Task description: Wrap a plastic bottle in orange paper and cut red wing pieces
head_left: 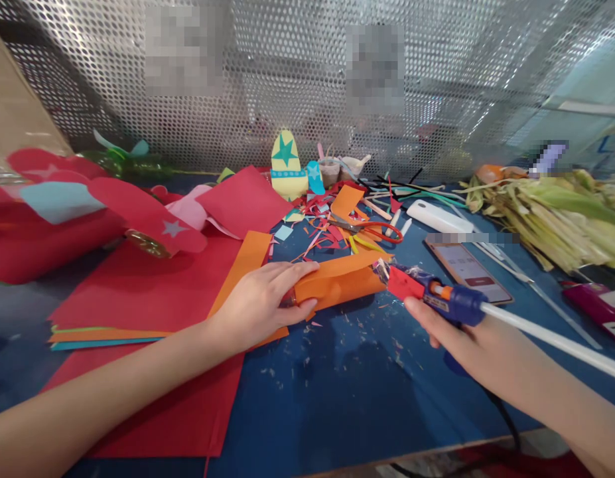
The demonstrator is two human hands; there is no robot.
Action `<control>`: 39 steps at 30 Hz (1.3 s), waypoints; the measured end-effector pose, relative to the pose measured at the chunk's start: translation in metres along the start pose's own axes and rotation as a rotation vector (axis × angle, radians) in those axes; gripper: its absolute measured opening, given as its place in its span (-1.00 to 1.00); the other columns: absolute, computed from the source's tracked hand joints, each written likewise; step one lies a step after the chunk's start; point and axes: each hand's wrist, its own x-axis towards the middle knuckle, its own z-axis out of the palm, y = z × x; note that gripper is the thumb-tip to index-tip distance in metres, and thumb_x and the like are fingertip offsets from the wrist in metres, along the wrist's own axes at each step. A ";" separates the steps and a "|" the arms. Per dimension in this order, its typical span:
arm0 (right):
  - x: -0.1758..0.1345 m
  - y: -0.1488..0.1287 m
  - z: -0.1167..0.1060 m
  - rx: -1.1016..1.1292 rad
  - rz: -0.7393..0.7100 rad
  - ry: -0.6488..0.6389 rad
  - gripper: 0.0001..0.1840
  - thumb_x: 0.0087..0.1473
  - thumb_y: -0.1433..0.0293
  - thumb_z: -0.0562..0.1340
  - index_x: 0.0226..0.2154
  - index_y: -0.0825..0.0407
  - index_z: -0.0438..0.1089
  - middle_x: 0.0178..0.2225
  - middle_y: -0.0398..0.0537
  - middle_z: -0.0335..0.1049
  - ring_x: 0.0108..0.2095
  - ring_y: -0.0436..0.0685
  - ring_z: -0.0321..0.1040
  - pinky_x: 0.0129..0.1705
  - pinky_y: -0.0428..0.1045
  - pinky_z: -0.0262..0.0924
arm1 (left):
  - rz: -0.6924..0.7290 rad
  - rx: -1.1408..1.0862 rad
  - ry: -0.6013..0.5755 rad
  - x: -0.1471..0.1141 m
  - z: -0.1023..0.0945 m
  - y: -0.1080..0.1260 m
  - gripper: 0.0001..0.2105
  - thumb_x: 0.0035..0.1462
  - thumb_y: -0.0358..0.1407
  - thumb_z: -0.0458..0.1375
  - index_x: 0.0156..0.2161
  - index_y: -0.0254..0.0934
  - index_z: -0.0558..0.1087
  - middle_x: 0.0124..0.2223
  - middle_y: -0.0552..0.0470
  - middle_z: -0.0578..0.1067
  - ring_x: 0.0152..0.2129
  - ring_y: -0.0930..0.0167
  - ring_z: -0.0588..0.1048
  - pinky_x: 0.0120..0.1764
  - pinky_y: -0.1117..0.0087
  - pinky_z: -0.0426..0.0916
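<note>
My left hand (267, 299) is closed on an orange paper roll (344, 282) lying on its side, its thumb and fingers around the left end. The paper wraps something mostly hidden; a loose flap stands along the top. In my right hand (466, 338) is a blue glue gun (459, 304), with a long white glue stick (546, 337) out of its back. A piece of red paper (405, 284) is on its front part. The nozzle points at the roll's right end, and I cannot tell whether it touches.
Red paper sheets (152, 285) and an orange strip (247, 262) lie left. Behind are orange-handled scissors (387, 232), paper scraps (332, 236) and a yellow paper figure (287, 162). A phone (466, 269) and corn husks (556, 212) lie right. A perforated metal panel (287, 79) stands behind.
</note>
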 end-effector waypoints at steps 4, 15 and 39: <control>0.000 0.012 -0.004 -0.054 0.059 -0.080 -0.42 0.14 -0.11 0.00 -0.64 -0.09 0.34 -0.75 -0.17 0.31 -0.72 0.07 0.27 -0.62 -0.04 0.20 | 0.012 -0.008 0.008 0.000 -0.001 0.001 -0.65 0.21 -0.22 0.09 0.04 -0.37 0.37 -0.22 -0.10 0.59 -0.31 0.32 0.57 -0.22 0.33 0.48; 0.002 0.018 -0.015 -0.068 -0.001 -0.161 -0.53 0.21 0.05 -0.02 -0.43 -0.16 0.51 -0.73 -0.17 0.31 -0.73 0.08 0.26 -0.65 -0.02 0.20 | 0.005 -0.002 0.002 0.000 -0.001 0.000 -0.64 0.21 -0.22 0.10 0.05 -0.36 0.36 -0.22 -0.09 0.59 -0.31 0.32 0.57 -0.20 0.33 0.47; 0.008 -0.002 -0.006 0.030 -0.077 -0.235 -0.64 0.22 0.16 0.03 -0.37 -0.17 0.52 -0.68 -0.20 0.36 -0.64 0.10 0.37 -0.55 -0.02 0.31 | -0.008 -0.009 -0.002 0.000 0.000 0.000 -0.64 0.21 -0.20 0.09 0.06 -0.32 0.35 -0.26 -0.06 0.59 -0.32 0.33 0.57 -0.23 0.34 0.47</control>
